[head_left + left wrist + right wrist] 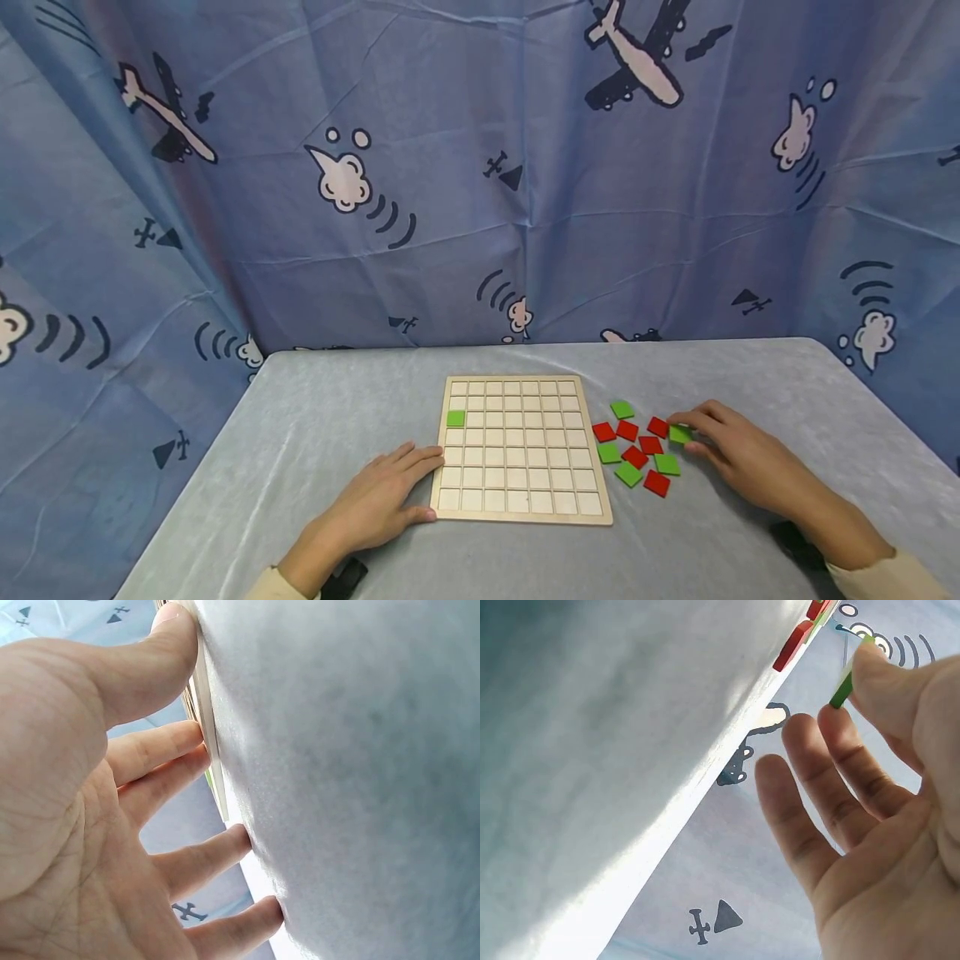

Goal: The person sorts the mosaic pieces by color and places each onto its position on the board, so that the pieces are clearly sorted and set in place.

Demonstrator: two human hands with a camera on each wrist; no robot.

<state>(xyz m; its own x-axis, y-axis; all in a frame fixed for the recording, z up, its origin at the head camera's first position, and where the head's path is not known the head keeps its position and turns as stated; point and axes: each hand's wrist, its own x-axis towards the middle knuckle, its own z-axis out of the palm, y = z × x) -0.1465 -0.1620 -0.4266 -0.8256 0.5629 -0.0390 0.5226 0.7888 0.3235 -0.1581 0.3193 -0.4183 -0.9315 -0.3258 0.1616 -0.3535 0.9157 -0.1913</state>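
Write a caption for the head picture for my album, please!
Right grip pinching a green square tile beside scattered red and green tiles; left grip touching the edge of a wooden grid board.

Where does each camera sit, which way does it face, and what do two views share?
Head: worn on the head, facing forward and down at board, table and curtain; forearms, left grip and right grip show.
Left wrist: on that wrist, facing the board's edge and table; left grip shows palm-side.
Right wrist: on that wrist, facing a pinched green tile; right grip shows palm-side.
Shared: head and right wrist both show that tile.
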